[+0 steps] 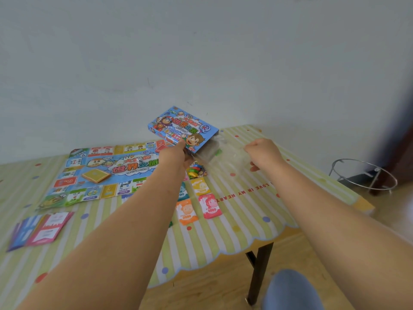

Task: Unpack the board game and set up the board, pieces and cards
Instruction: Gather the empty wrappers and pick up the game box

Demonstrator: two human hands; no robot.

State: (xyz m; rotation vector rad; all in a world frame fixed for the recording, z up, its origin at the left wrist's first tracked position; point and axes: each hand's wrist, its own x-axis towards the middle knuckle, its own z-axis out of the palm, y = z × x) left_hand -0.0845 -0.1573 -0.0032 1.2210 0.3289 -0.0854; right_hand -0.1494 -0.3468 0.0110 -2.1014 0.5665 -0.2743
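Blue box raised in left hand; right hand pinches plastic bag.

Striped table: game board, fanned cards, money notes, tokens.

A yellow-and-white striped plastic cloth, dotted in colours and scalloped at its hem, is covering the surface and hanging over its near edge above a black leg. A round silver wire stand is sitting on the light wooden floor to the right, and a plain whitish wall is rising behind.
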